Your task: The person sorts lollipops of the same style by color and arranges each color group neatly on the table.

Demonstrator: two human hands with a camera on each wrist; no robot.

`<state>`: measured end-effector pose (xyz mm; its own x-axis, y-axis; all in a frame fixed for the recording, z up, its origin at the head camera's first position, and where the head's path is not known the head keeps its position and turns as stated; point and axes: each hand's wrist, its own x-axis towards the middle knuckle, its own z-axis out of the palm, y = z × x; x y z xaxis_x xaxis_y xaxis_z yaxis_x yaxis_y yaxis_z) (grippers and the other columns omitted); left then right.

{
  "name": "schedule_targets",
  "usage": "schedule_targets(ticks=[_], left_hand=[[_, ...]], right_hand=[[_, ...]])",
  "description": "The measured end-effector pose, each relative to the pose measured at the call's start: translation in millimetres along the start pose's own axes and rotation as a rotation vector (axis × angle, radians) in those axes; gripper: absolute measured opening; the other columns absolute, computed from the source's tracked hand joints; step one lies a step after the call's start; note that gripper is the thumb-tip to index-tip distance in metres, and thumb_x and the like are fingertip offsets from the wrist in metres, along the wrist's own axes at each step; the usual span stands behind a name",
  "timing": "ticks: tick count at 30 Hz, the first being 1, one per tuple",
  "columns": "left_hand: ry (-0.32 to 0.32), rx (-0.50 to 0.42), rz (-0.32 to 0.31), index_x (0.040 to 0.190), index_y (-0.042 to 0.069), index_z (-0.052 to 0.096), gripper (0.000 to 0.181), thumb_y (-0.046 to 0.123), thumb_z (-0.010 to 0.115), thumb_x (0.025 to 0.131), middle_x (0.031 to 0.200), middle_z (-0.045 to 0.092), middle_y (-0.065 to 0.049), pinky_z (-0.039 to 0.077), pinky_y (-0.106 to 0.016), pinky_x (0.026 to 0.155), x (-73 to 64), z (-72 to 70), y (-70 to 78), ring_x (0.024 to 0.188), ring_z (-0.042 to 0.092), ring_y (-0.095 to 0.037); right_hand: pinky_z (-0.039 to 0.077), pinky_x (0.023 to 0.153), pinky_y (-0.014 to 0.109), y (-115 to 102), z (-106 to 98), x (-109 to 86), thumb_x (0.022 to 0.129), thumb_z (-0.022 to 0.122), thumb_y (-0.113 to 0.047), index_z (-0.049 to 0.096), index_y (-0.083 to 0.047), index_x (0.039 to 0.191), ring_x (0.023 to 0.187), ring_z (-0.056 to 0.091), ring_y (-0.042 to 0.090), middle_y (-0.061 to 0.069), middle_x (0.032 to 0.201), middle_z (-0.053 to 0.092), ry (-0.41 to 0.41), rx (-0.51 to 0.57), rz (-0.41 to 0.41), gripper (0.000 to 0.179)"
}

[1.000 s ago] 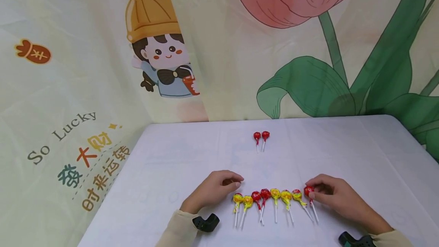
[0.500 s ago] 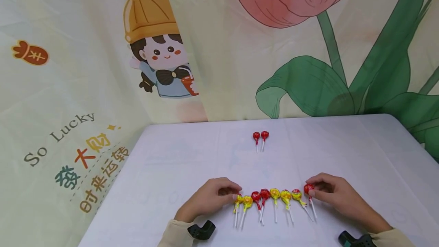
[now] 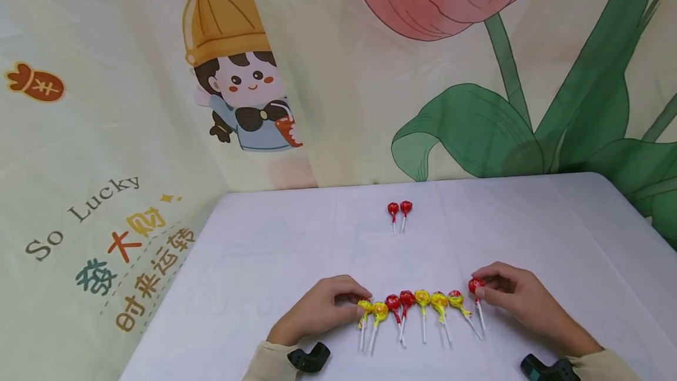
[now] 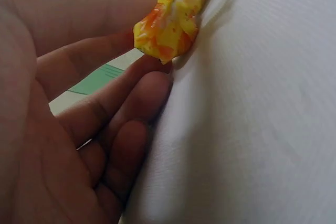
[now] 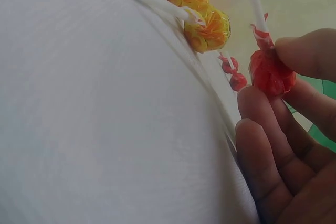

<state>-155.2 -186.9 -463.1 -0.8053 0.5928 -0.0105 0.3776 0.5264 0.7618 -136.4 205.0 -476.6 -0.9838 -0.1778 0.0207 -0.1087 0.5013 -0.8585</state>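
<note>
A left hand is pinching the yellow, foil-look wrapped round lollipop at the left end of a row, thumb and finger bearing on its head, while the other fingers are curling close to a white cloth-covered table. A right hand is pinching the glossy red round lollipop at the row's right end between thumb and fingers, its white stick pointing toward the near side; whether that lollipop is touching the cloth cannot be told. Between the hands, six more lollipops are lying in a line roughly parallel to the table's far edge: a yellow lollipop, two red lollipops whose sticks are converging, two yellow lollipops and a yellow-and-red lollipop whose stick is slanting toward the right. Two small red lollipops are lying side by side near the far edge, well apart from the row. Beige sleeves and black wrist devices are showing at both wrists, and a cream printed fabric backdrop is hanging beyond the far edge.
</note>
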Motion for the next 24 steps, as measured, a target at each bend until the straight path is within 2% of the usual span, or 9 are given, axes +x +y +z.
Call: schedule_targets(ticks=[3,19,24], left_hand=[[-0.005,0.006,0.017,0.117,0.025,0.073,0.026,0.024,0.074,0.091,0.109,0.066,0.014,0.049,-0.028,0.088,-0.5,-0.4,-1.2,0.095,0.061,-0.008],[-0.003,0.019,0.012,0.12,0.026,0.071,0.029,0.027,0.073,0.092,0.107,0.065,0.015,0.048,-0.027,0.088,0.2,1.3,-4.0,0.094,0.059,-0.008],[0.003,0.031,0.017,0.119,0.025,0.072,0.028,0.026,0.073,0.091,0.103,0.064,0.016,0.048,-0.026,0.086,1.8,1.0,-3.6,0.092,0.059,-0.006]], right_hand=[[0.055,0.075,0.023,0,0,0.1,0.09,0.077,-0.022,0.07,-0.008,0.114,0.085,0.063,0.018,0.001,0.104,0.069,0.01,0.007,-0.002,0.028],[0.056,0.07,0.027,-5,-5,8.4,0.093,0.073,-0.023,0.067,-0.004,0.119,0.083,0.064,0.02,0.006,0.106,0.07,0.018,0.06,0.023,0.033],[0.056,0.073,0.031,-10,-14,20.3,0.095,0.07,-0.028,0.065,-0.004,0.125,0.087,0.063,0.024,0.008,0.112,0.069,-0.019,0.154,0.112,0.038]])
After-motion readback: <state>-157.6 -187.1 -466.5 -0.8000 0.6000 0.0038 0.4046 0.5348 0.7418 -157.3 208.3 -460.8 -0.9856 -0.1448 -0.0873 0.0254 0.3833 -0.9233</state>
